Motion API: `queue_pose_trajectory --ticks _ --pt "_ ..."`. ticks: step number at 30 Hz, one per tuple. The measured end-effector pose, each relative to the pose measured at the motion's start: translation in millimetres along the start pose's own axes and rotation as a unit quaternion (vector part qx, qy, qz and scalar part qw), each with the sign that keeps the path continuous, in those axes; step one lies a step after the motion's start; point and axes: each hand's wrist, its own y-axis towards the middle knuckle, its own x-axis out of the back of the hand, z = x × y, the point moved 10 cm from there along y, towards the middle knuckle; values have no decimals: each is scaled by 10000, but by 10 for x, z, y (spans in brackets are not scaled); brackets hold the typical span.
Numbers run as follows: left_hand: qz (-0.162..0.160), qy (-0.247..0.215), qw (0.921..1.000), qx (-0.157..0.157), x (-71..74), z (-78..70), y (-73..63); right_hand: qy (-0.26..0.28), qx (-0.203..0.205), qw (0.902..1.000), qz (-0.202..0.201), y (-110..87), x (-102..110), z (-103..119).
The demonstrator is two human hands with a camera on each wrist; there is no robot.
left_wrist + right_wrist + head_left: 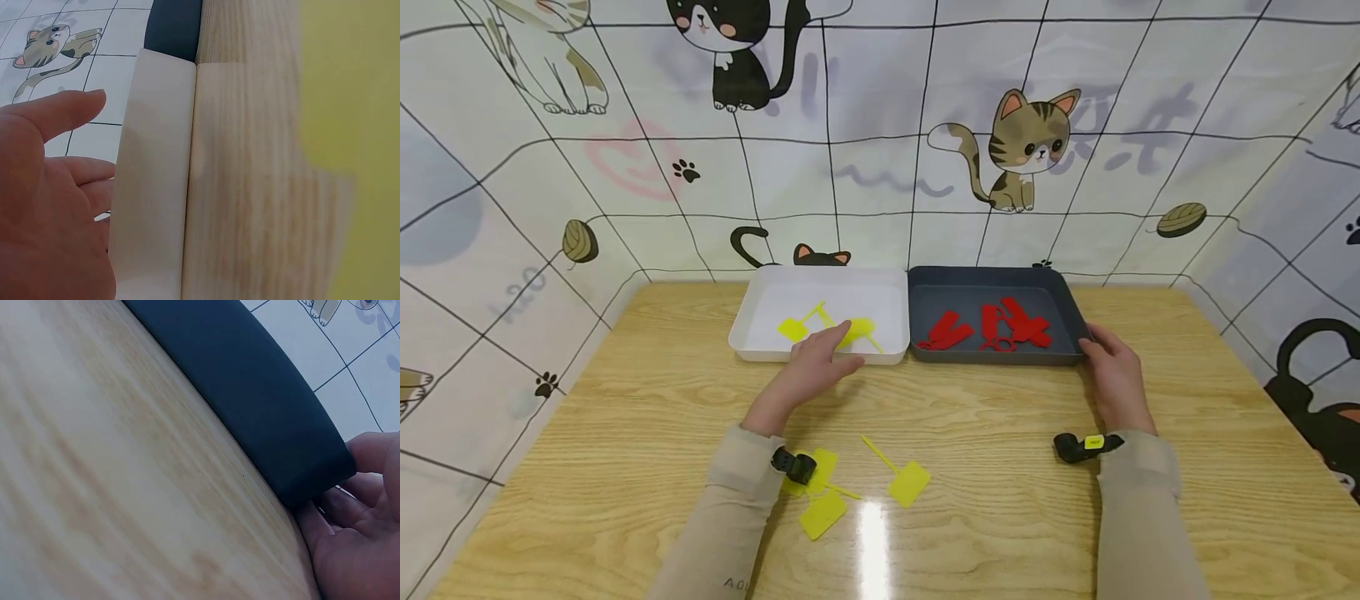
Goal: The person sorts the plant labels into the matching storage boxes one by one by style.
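Observation:
My left hand (816, 363) reaches over the front rim of the white tray (754, 321), its fingers extended and its thumb spread out. Beneath the fingertips in that tray lie several yellow flag-shaped plastic tags (792, 328), partly covered by the hand. In the left wrist view, the palm and thumb show beside the tray's outer wall, with nothing seen in the grasp. At the front right corner of the dark grey tray (955, 287), my right hand (1116, 371) holds the corner, thumb at the rim and fingers round the side. Flat red pieces (951, 332), some with rings, lie inside it.
Several more yellow tags (908, 483) lie on the wooden table (985, 433) near the left forearm, some partly hidden by the wrist camera (795, 465). Both trays stand side by side at the back, before a cat-patterned cloth (880, 183).

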Motion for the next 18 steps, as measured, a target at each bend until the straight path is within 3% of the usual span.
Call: queue_pose_trajectory --ticks 18 --pt "-60 -275 9995 -163 34 -19 -19 -124 -60 9999 -32 1 2 -2"
